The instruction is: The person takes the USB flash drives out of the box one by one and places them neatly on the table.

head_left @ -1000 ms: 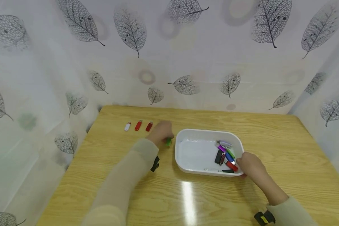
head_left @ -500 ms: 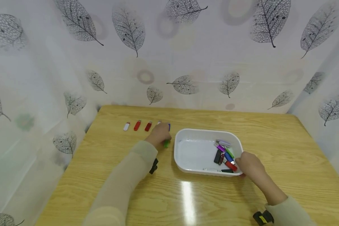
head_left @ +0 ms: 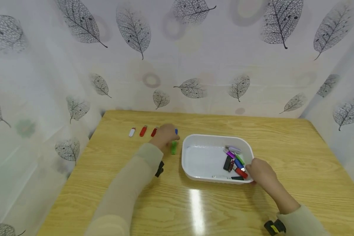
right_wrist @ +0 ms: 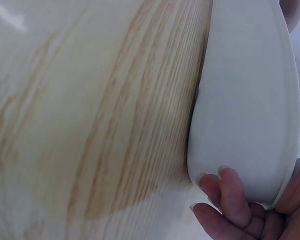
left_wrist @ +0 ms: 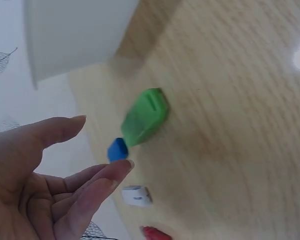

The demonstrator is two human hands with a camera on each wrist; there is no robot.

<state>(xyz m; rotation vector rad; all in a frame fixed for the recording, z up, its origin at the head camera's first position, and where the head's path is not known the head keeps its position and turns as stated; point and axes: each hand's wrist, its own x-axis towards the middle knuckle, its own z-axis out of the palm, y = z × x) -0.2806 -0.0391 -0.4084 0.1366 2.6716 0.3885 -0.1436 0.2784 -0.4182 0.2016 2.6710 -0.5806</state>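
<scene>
While left grip [head_left: 164,134] gapes, green stick [head_left: 173,148] pointing lengthwise away, right grip [head_left: 262,171] pinching tray [head_left: 200,160]

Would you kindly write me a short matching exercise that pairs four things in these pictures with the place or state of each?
Column one
1. Left hand
2. Right hand
3. Green USB stick nearest the left hand
4. Bright purple USB stick

Column two
A. Inside the white container, with other sticks
B. Grips the right end of the container
C. Above the table, holding nothing
D. Lies on the table, beside the container's left end

Right pairs: 1-C, 2-B, 3-D, 4-A
</scene>
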